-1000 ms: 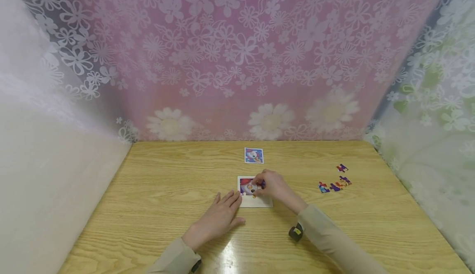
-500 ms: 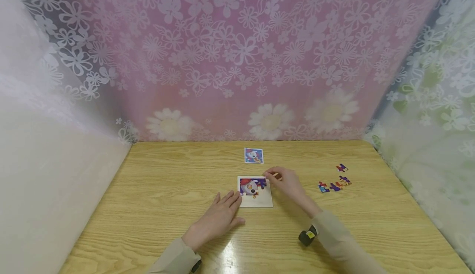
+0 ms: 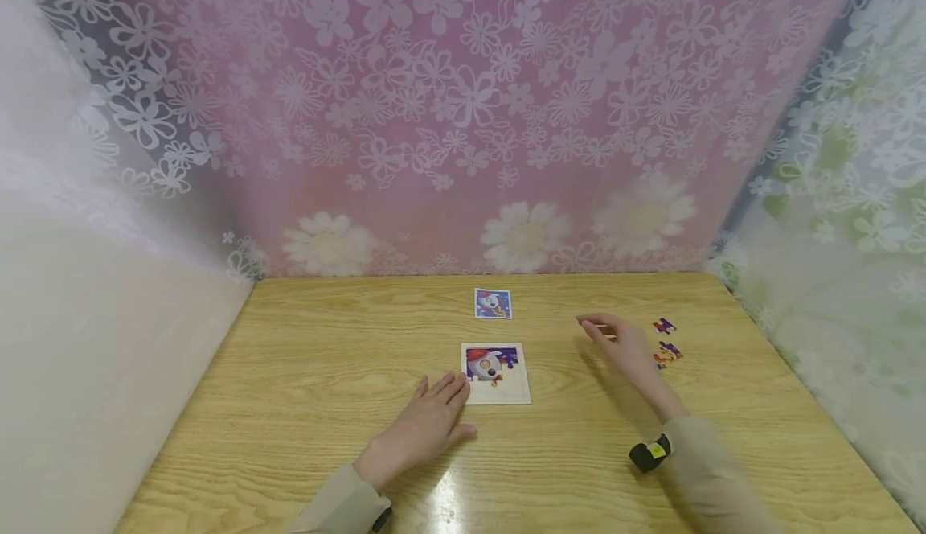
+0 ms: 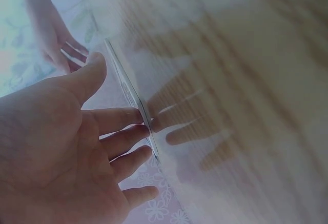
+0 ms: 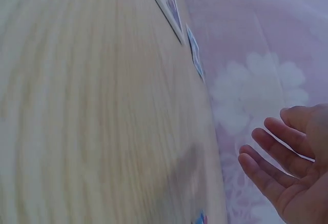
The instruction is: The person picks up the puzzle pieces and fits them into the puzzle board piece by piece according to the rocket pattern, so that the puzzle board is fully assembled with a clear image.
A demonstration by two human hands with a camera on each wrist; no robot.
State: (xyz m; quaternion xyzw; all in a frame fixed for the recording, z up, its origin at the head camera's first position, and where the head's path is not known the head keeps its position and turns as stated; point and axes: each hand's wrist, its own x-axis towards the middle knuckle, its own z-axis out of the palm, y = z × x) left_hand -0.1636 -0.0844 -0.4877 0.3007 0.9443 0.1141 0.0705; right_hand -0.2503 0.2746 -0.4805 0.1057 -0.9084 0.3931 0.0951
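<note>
Square puzzle board (image 3: 510, 393) lies below centre on wood-grained desk (image 3: 325, 357)

The pale, flat board carries interlocked pieces (image 3: 483, 363) in its upper part. Lower left, the left hand (image 3: 423, 425), its grip spread, touches the board's edge. Right of centre, the right hand (image 3: 625, 351) has a loose grip, fingers slightly bent. Knobbly loose pieces (image 3: 670, 350) lie at right.

Wood-grain table (image 3: 304, 341): puzzle tray (image 3: 510, 391), picture card (image 3: 493, 304) beyond, loose pieces (image 3: 671, 350) at right
</note>
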